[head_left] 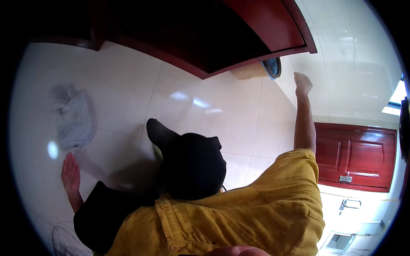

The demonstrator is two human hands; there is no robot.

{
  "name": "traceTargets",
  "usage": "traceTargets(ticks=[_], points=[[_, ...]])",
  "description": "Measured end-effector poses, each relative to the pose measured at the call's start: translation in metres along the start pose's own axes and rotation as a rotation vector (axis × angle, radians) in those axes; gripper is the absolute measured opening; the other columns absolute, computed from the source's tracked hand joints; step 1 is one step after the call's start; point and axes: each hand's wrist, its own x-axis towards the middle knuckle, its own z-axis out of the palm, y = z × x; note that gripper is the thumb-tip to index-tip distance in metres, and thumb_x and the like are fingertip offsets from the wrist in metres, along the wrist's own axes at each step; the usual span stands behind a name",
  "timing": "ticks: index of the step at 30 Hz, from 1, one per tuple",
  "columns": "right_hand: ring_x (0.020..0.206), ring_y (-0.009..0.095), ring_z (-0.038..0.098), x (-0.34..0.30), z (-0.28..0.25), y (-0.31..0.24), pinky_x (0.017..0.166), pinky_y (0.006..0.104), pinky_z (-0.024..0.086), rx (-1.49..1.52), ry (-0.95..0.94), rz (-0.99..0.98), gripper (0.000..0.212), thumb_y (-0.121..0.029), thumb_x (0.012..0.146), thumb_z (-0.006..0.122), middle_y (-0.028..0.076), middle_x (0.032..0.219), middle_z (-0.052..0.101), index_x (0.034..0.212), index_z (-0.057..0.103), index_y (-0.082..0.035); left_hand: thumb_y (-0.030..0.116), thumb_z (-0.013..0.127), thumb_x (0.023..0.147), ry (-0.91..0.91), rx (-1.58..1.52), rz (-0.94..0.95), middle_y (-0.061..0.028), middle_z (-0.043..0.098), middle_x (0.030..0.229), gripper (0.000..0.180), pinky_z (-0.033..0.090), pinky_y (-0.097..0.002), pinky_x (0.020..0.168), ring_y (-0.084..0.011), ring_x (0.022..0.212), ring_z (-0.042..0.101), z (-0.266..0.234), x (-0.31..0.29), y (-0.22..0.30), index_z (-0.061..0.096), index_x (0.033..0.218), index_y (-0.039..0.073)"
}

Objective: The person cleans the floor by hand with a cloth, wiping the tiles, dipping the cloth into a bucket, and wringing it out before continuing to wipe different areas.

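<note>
My left hand [71, 173] is low at the left, fingers stretched out and holding nothing. Just beyond its fingertips a crumpled grey-white cloth [76, 121] lies on the pale tiled floor [205, 115]. My right arm reaches far out to the right, bare below the yellow sleeve. At its end my right hand [303, 83] is beside the pale wall, not far from a bin; its fingers are too small and indistinct to say whether they are curled. Whether it touches the wall cannot be made out.
Dark red wooden furniture [273, 25] overhangs the far side. Under its edge is a tan bin [250, 71] with a dark rim and blue liner. A red panelled door [356, 155] stands at the right. My black-clad knees [192, 166] take up the near middle.
</note>
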Motion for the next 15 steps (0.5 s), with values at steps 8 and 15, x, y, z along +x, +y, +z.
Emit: traceTargets(ticks=[8, 15], points=[[0.063, 0.014, 0.062, 0.072, 0.052, 0.015, 0.06, 0.0239, 0.054, -0.085, 0.191, -0.107, 0.013, 0.002, 0.071, 0.071, 0.009, 0.076, 0.064, 0.081, 0.063, 0.005, 0.023, 0.035, 0.1, 0.057, 0.09, -0.042, -0.005, 0.033, 0.146, 0.046, 0.032, -0.0293, 0.103, -0.0165, 0.132, 0.033, -0.002, 0.004, -0.004, 0.031, 0.141, 0.004], [0.102, 0.028, 0.058, 0.115, 0.101, 0.085, 0.087, 0.0386, 0.045, -0.334, -0.285, -0.163, 0.041, -0.022, 0.078, 0.065, 0.016, 0.109, 0.062, 0.112, 0.056, -0.001, 0.025, 0.034, 0.1, 0.034, -0.126, -0.107, -0.0051, 0.034, 0.146, 0.046, 0.031, -0.0289, 0.104, -0.0161, 0.131, 0.035, -0.062, 0.018, 0.017, 0.031, 0.141, 0.005]])
